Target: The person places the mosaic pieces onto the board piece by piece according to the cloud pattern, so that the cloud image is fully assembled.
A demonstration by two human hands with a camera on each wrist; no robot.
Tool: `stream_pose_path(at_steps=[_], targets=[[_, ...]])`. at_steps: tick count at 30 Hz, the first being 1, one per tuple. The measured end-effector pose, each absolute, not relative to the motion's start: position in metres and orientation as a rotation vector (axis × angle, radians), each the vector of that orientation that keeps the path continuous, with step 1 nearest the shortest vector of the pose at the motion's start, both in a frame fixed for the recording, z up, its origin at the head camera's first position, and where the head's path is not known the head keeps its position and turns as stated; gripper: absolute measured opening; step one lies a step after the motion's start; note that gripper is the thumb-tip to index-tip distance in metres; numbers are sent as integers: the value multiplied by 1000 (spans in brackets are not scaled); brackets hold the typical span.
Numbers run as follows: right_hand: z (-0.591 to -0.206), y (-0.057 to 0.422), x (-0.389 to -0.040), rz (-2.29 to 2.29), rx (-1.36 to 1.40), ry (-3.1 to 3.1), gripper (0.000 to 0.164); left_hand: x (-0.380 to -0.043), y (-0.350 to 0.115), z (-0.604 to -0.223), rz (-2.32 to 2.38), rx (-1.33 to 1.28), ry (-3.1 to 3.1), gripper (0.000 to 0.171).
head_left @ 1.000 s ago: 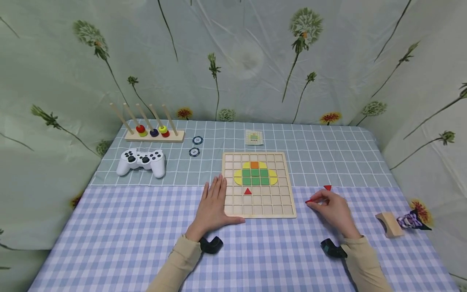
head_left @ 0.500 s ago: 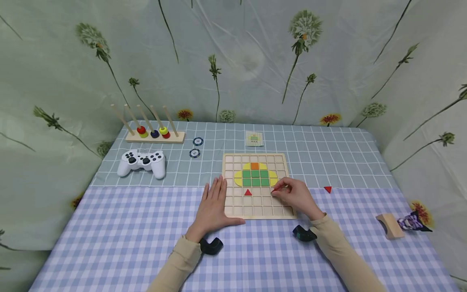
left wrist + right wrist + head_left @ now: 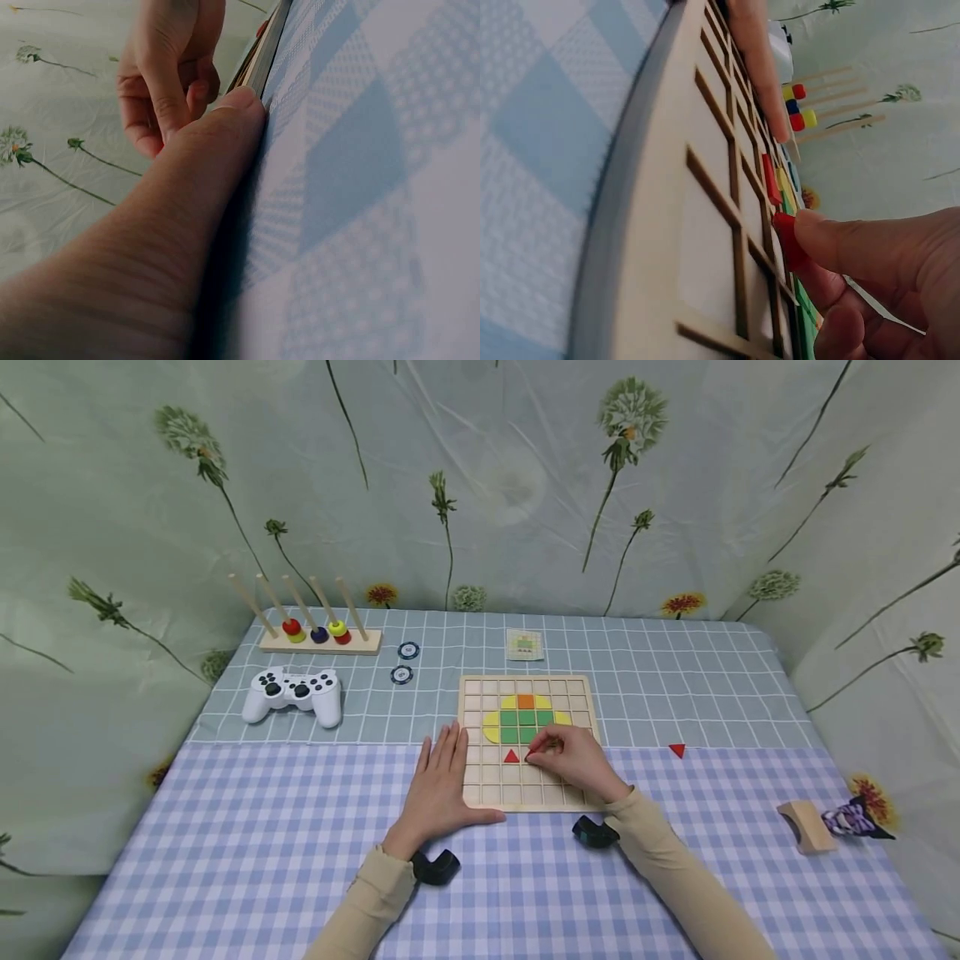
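A wooden grid board (image 3: 491, 793) lies on the table, holding green square tiles (image 3: 508, 734), yellow rounded tiles (image 3: 491, 734) and an orange tile (image 3: 526, 702). My left hand (image 3: 438, 781) lies flat along the board's left edge, fingers straight, thumb at its near left corner. Between thumb and fingers my right hand (image 3: 573, 760) pinches a red triangular tile (image 3: 788, 238), just over the cell right of another red triangle tile (image 3: 512, 757). Whether the pinched tile touches the board is hard to tell. One more red triangle (image 3: 677, 750) lies on the cloth to the right.
Behind the board lies a small pattern card (image 3: 524, 644). To the left are a white game controller (image 3: 292, 692), two chips (image 3: 402, 675) and a peg stand (image 3: 322, 643) with coloured beads. A wooden arch block (image 3: 807, 827) and a purple patterned item (image 3: 855, 818) sit at right.
My right hand has carried the red triangular tile leftward from the cloth beside the board to a cell next to the other red triangle. The left hand has stayed in place.
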State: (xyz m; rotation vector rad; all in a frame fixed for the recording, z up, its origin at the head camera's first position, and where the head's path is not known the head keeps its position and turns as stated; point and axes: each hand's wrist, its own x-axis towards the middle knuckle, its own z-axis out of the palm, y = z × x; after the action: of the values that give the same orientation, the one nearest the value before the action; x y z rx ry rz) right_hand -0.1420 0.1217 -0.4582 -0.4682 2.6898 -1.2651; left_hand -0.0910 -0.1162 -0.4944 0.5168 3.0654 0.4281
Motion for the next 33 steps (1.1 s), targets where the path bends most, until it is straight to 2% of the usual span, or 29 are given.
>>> stream_pose_path(at_steps=[18, 33], targets=[[-457, 125, -136, -1042, -572, 2904, 4, -90, -116, -495, 434, 539, 3089, 133], [-446, 223, -131, -1072, -165, 3042, 15, -91, -116, -498, 427, 513, 3071, 133]])
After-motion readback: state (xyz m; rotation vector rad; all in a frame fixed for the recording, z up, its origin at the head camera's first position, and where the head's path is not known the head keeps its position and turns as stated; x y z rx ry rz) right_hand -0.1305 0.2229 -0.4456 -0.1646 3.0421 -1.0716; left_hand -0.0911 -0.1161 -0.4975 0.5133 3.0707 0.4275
